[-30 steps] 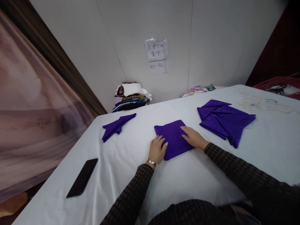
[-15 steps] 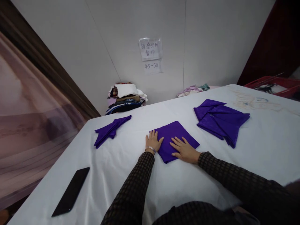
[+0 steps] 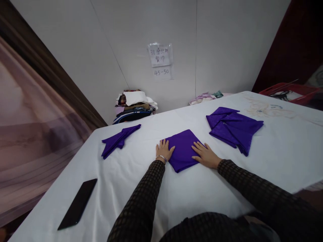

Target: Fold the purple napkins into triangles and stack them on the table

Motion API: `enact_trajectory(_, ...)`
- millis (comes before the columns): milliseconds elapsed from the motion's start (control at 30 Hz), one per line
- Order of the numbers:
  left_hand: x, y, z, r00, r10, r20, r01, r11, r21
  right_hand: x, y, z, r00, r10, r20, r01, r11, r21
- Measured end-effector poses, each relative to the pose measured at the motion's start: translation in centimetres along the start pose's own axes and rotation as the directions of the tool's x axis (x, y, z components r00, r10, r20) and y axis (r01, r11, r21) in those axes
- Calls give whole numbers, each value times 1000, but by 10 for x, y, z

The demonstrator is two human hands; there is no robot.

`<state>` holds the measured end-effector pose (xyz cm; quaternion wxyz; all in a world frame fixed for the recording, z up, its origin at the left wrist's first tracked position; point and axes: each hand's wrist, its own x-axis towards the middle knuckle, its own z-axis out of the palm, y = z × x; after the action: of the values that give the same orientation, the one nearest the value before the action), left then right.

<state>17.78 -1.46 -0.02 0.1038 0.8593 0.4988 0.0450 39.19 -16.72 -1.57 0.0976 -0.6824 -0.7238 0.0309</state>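
A folded purple napkin (image 3: pixel 183 151) lies flat on the white-covered table, with pointed corners at its far and near ends. On its left edge rests my left hand (image 3: pixel 164 150), palm down with the fingers apart. My right hand (image 3: pixel 205 155) lies flat over the right edge, fingers spread and pointing left. Neither hand grips the cloth; both press on it from above. Beyond my right hand is a larger stack of folded purple cloths (image 3: pixel 233 129). Another purple napkin, folded narrow (image 3: pixel 119 139), lies to the left.
A black phone-like slab (image 3: pixel 77 204) lies at the table's left front. Behind the table sit a pile of folded clothes (image 3: pixel 136 107) and more fabric (image 3: pixel 203 98). A red basket (image 3: pixel 300 92) stands at the far right. Paper signs (image 3: pixel 161 60) hang on the wall; a sheer curtain (image 3: pixel 32 134) is at left.
My right hand has slid to the right across the napkin, from near its middle to its right edge. My left hand stays on the left edge. The view has shifted slightly.
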Motion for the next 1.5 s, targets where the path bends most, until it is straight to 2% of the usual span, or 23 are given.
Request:
enact_trajectory(100,-11,6,-12,999,1,-33,-4,996,-95,1,-1,1,1000,-4,-4,4,1000,7)
enact_trajectory(167,-31,13,-18,988,109,-108,-122,986,-118,1,-2,1,1000,-3,-9,3,1000,15)
enact_trajectory(233,-57,20,-18,949,281,-146,-296,951,-91,2,-1,1,1000,0,-8,0,1000,24)
enact_trajectory(333,-96,26,-8,883,463,-83,-467,883,-43,3,0,0,1000,13,15,-14,998,58)
enact_trajectory(400,-111,26,1,868,496,-20,-496,868,-30,4,3,-3,999,21,45,-26,994,107)
enact_trajectory(500,-117,25,8,882,470,30,-469,883,-35,1,6,-11,999,13,38,-20,984,179)
enact_trajectory(600,-115,24,6,889,457,35,-454,889,-61,-9,11,-19,999,-28,-37,36,976,217)
enact_trajectory(700,-118,22,0,887,460,-38,-462,883,-79,-26,18,-25,992,-73,-99,95,964,247)
enact_trajectory(800,-126,20,-6,860,489,-144,-503,861,-79,-44,26,-26,984,-85,-158,123,960,251)
enact_trajectory(933,-131,18,-6,832,517,-201,-537,842,-55,-55,35,-20,976,-105,-192,152,957,247)
enact_trajectory(1067,-128,20,-1,860,490,-144,-490,871,36,-52,38,-12,973,-113,-201,161,956,243)
enact_trajectory(1200,-124,19,-5,868,485,-109,-472,873,123,-51,32,-17,978,-127,-168,162,963,215)
enact_trajectory(1333,-116,-7,-22,878,434,-200,-407,899,162,-55,3,-28,985,-141,-96,159,962,220)
enact_trajectory(1433,-108,-40,-33,900,338,-275,-310,940,141,-59,-27,-31,964,-262,-48,265,920,288)
enact_trajectory(1500,-105,-58,-35,923,285,-258,-265,958,113,-59,-39,-30,944,-325,-53,324,891,316)
